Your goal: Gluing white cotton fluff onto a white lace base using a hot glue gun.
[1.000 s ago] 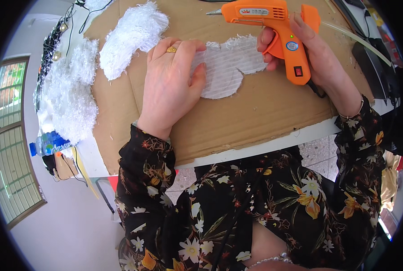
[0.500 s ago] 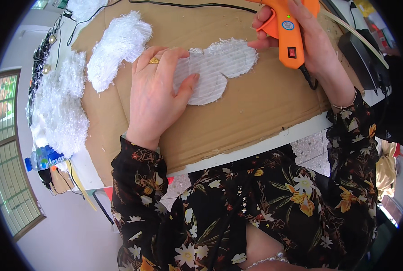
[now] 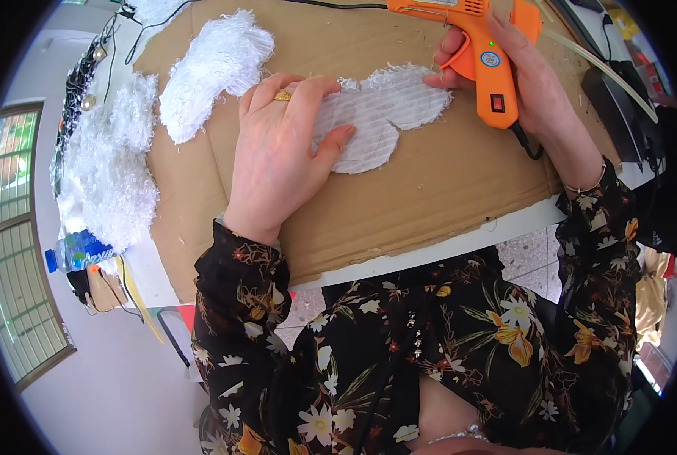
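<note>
On the brown cardboard [image 3: 407, 208], a ribbed white fabric piece [image 3: 380, 121] is covered at its left end by the left hand [image 3: 282, 152], fingers curled, thumb apart; whether anything is pinched cannot be told. Rightward, an orange glue gun [image 3: 496, 95] is gripped by the right hand [image 3: 539, 91], fingers bent round its trigger. Farther off, 1 fluffy white piece [image 3: 213, 72] is seen.

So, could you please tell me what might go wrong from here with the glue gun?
The orange glue gun in the right hand shows a lit green light; its tip, out of view, may be hot and could burn the left hand on the white fabric piece. Loose threads on the frayed edge might catch any dripping glue. The cord below the handle could snag.
</note>
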`<action>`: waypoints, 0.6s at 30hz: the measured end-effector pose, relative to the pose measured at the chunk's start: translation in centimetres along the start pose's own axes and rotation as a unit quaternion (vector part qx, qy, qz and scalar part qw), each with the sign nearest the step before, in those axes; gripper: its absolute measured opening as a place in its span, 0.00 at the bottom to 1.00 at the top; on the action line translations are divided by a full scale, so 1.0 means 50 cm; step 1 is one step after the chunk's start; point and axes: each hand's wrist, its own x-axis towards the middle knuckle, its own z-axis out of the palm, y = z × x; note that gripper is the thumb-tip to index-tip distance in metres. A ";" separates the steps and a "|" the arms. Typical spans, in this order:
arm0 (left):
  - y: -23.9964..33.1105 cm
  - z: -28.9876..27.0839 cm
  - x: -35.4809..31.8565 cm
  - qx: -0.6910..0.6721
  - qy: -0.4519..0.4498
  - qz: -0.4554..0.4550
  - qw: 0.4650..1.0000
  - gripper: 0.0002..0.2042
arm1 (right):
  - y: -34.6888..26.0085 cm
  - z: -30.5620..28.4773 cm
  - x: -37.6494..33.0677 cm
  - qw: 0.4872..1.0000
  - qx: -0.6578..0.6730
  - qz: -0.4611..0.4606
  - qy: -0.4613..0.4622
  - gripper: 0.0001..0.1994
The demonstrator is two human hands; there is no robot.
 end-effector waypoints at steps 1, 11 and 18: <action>-0.007 -0.003 -0.010 0.005 0.000 -0.007 1.000 0.19 | -0.024 0.070 0.030 0.955 -0.072 0.164 0.238 0.26; 0.005 0.002 0.003 -0.001 0.004 0.011 1.000 0.20 | 0.010 -0.038 -0.021 1.000 -0.004 0.003 -0.002 0.26; 0.001 -0.009 -0.005 -0.008 0.006 0.000 1.000 0.18 | -0.061 0.114 0.039 0.813 -0.156 0.330 0.454 0.26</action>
